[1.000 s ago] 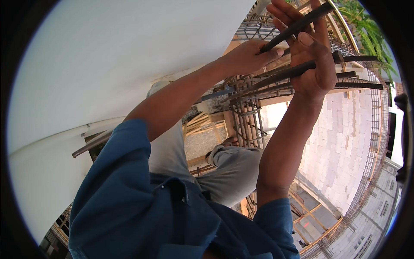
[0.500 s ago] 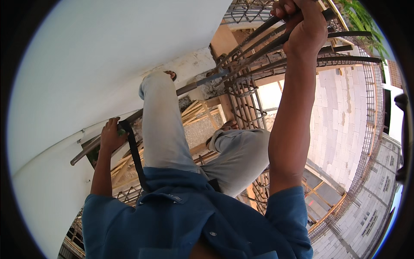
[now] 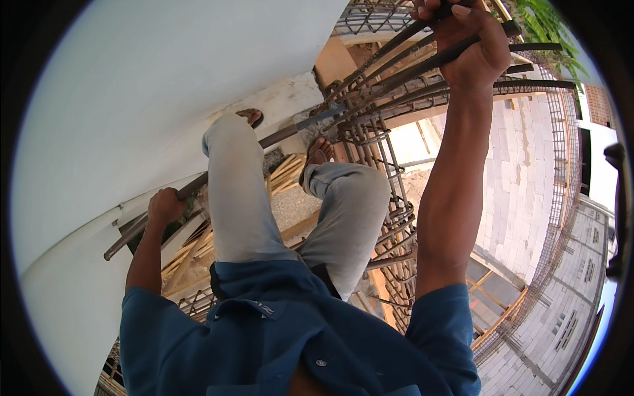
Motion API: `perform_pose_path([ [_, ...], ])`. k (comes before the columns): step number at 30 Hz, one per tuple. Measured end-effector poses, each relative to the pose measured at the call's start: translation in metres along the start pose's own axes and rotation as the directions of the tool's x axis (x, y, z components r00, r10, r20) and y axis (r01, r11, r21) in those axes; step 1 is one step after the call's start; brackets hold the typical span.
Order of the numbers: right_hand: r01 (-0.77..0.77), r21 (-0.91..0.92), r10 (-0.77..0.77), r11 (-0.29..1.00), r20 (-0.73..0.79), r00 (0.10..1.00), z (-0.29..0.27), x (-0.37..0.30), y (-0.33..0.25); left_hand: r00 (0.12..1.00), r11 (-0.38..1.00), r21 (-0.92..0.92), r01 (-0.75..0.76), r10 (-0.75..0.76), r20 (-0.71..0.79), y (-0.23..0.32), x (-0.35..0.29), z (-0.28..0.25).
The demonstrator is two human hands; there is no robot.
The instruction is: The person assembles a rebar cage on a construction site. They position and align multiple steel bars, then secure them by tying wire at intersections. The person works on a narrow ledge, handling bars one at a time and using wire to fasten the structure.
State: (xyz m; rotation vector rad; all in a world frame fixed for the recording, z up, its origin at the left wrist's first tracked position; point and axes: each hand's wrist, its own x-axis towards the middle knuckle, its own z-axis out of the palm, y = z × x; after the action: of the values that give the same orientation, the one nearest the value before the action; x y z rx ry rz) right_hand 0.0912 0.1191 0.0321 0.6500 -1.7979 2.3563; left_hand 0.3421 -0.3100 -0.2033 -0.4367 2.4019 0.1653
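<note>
My left hand (image 3: pixel 166 206) is closed around a long steel pipe (image 3: pixel 279 136) near its lower left end. The pipe slants up to the right, passes behind my left shin, and has a greyer section at its far end, by a cluster of steel reinforcing bars. At the upper right my right hand (image 3: pixel 477 47) is raised, its fingers wrapped on a thick dark reinforcing bar (image 3: pixel 422 64) among the cluster. Several other bars (image 3: pixel 538 84) fan out past that hand, their ends free. Exactly how many bars it grips is hidden by the fingers.
A smooth pale wall (image 3: pixel 152 86) fills the left. My sandalled feet stand by a concrete ledge (image 3: pixel 287 96). A tied rebar cage (image 3: pixel 380 148) runs below the bars, with timber strips (image 3: pixel 284 173) lower down. A light block wall (image 3: pixel 512 158) and steel mesh (image 3: pixel 561 145) lie to the right.
My right foot and knee have swung left and forward, closer to the ledge. The black strap beside my left hand has dropped from view. Both hands keep hold, the right shifted slightly.
</note>
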Motion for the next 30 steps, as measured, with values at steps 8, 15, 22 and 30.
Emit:
perform_pose_path([
  [8,0.018,0.066,-0.021,0.998,0.051,0.998,0.003,-0.002,-0.002,0.991,0.993,0.112,-0.028,0.042,-0.126,-0.002,-0.006,-0.018],
  [15,0.045,0.007,-0.046,0.999,0.035,0.998,0.003,0.002,0.001,1.0,0.998,0.066,-0.007,0.009,-0.03,-0.006,0.022,-0.023],
  [22,0.133,-0.494,-0.273,0.859,-0.223,0.936,0.025,0.006,0.0,0.999,0.988,0.146,0.039,-0.036,-0.023,-0.001,0.027,-0.021],
  [30,0.325,-0.711,-0.539,0.624,-0.09,0.838,0.019,0.002,0.018,1.0,0.997,0.081,0.014,-0.015,0.017,-0.013,0.01,-0.001],
])
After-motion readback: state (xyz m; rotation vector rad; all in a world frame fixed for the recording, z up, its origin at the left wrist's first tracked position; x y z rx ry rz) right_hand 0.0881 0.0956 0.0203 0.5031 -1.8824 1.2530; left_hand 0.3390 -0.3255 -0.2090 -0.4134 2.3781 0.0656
